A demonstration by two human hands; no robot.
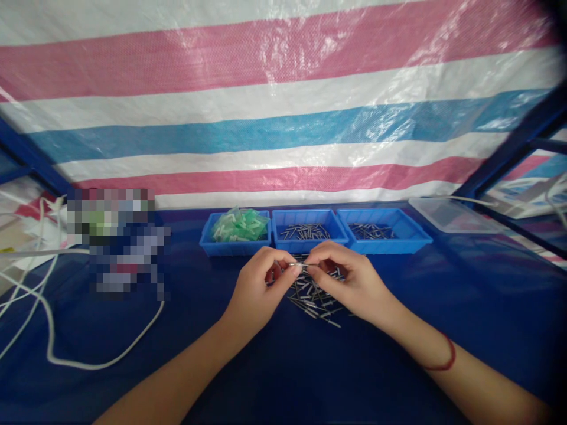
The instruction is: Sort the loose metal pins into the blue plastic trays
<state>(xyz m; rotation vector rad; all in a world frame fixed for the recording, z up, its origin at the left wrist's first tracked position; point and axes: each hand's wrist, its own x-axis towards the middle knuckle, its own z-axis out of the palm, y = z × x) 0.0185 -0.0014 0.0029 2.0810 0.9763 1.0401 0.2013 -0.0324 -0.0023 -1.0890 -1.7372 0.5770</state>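
Observation:
Between the fingertips of both hands is a thin metal blind rivet (300, 265), held level above the table. My left hand (262, 282) pinches one end with thumb and forefinger. At the other end my right hand (348, 276) pinches it the same way, so both hands are closed. Below them lies a loose pile of blind rivets (314, 298), partly hidden by the fingers. Just behind the hands stand a middle blue bin (283, 241) and a right blue bin (398, 244), each with several rivets inside.
A left blue bin (212, 247) contains green plastic bags (239, 224) with white pieces. A clear plastic lid (452, 215) lies at the back right. White cables (88, 366) loop over the dark blue table (274, 383) on the left. Behind hangs a striped sheet (266, 139).

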